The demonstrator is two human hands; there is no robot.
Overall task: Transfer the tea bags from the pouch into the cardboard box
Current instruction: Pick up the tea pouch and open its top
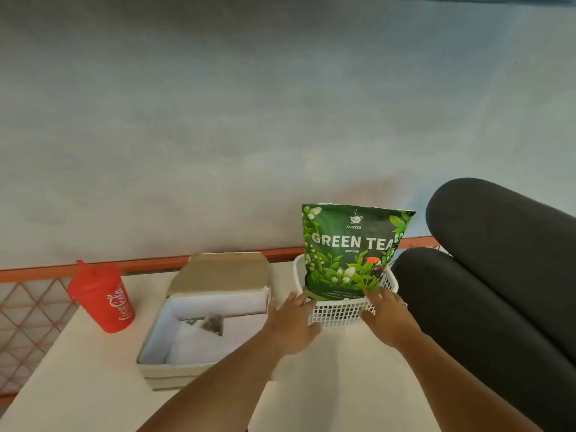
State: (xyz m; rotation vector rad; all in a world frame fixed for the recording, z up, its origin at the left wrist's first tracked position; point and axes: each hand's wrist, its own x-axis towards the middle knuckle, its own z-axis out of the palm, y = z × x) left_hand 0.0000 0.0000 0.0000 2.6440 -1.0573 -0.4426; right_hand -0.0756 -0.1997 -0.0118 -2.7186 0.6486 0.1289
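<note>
While pouch [352, 251] base hides in basket [339, 316], left hand [293, 327] fingers spread, right hand [388, 319] fingers relaxed

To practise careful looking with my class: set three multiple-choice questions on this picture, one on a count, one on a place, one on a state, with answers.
1. How many tea bags lie in the cardboard box? A none; B one; C three.
2. Where is the green tea pouch? A in the box; B upright in the white basket; C lying flat beside the box.
3. How are the left hand and right hand? A fingers straight, gripping nothing; B gripping the pouch; C clenched fists.
Answers: 1 B, a single dark bag lies on the white lining. 2 B, the basket's walls surround the pouch's base. 3 A, both reach toward the basket, fingers extended.
</note>
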